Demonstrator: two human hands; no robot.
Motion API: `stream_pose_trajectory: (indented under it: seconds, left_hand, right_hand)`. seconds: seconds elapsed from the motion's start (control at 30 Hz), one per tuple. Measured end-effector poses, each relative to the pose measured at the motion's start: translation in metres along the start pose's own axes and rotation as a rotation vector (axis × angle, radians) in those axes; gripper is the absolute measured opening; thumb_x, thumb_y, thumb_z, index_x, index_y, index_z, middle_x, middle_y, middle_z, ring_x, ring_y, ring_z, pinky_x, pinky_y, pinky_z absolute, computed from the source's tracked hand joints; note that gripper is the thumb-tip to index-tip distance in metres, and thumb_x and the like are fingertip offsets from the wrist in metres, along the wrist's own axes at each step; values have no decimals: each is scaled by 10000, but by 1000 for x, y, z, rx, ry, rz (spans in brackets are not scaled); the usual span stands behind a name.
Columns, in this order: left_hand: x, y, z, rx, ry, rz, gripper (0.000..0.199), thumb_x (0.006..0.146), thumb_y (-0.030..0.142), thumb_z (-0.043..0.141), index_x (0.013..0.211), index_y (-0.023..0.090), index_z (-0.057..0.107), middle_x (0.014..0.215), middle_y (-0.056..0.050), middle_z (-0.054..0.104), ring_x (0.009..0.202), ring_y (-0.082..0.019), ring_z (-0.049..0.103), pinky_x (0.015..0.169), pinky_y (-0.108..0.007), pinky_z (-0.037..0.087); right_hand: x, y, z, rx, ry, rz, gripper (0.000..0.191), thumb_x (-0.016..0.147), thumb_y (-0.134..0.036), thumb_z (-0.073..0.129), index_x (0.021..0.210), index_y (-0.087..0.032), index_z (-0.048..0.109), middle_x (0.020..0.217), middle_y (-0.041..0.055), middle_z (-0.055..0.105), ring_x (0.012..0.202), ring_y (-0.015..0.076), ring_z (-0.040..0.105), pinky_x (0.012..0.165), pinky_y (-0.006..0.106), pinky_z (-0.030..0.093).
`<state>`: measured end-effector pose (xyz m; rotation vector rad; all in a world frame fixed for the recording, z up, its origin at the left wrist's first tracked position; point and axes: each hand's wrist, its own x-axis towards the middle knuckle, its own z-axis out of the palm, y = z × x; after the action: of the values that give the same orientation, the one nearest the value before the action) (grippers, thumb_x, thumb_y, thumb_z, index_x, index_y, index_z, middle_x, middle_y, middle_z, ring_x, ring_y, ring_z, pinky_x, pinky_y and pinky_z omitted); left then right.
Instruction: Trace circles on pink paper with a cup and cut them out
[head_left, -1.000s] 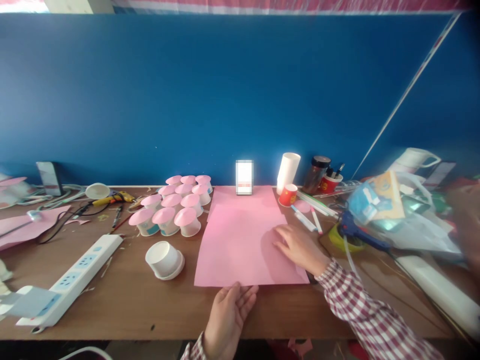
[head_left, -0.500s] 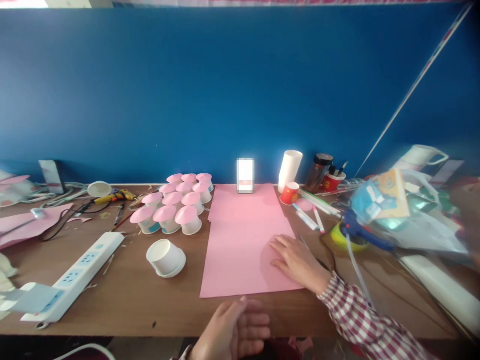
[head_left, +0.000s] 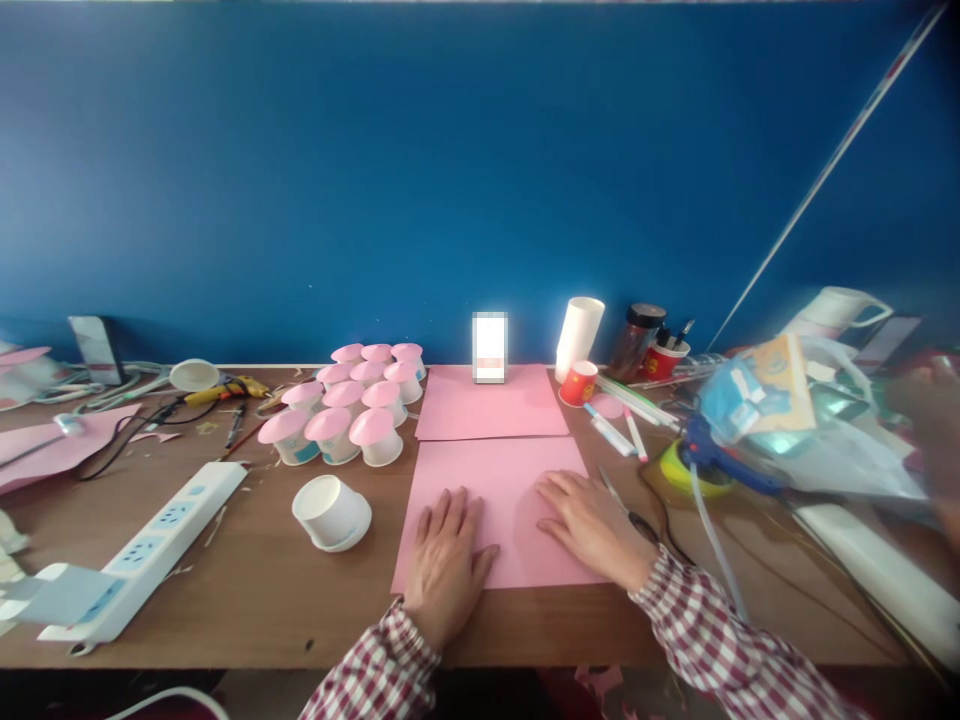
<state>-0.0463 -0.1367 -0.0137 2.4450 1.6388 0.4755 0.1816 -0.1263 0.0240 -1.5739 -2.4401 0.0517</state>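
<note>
My left hand [head_left: 448,570] lies palm down on the left side of the near pink paper sheet [head_left: 502,465], its fingers spread. On the right side of that sheet rests my right hand [head_left: 592,525], also flat with fingers apart. Behind it, a second pink sheet [head_left: 495,410] reaches toward the blue wall. To the left of the sheets stand several paper cups with pink cone tops [head_left: 375,432]. A plain white cup [head_left: 330,508] sits nearer to me. Scissors [head_left: 637,520] lie partly hidden beside my right wrist.
A white power strip [head_left: 157,550] and a yellow-handled glue gun [head_left: 225,390] lie at left. On the right are a red paper cup [head_left: 579,383], a tall white roll [head_left: 581,335], markers [head_left: 613,436], a yellow tape roll [head_left: 694,475] and a plastic bag [head_left: 847,450].
My left hand has moved forward from the table's front edge and turned palm down onto the near pink sheet. My right hand stays in place.
</note>
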Motion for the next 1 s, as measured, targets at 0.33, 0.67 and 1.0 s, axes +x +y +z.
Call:
stream_pose_trajectory:
  seconds: [0.33,0.67,1.0]
  left_hand:
    - [1,5,-4,38,7,-5,484,866,344,456,1316,166,467,1419,-135,405,1327,-328,318,1069,-527,247]
    - [0,1,-2,103,23,29,490,871,366,447,1318,168,471,1418,-122,410,1313,-322,344,1055,-502,283]
    - [0,-1,0,121,43,35,488,877,368,431,1318,163,472,1412,-123,419,1307,-321,352,1051,-502,283]
  right_hand:
    - [3,5,-1,28,-9,-5,314,847,-330,586,1138,-225,535,1139,73,582,1080,236,520,940,399,403]
    - [4,5,-1,58,-16,4,326,820,-322,620,1121,-218,547,1145,80,566,1091,234,515,943,386,413]
    - [6,4,-1,67,-12,6,339,806,-304,636,1119,-213,543,1138,75,562,1087,239,510,947,394,414]
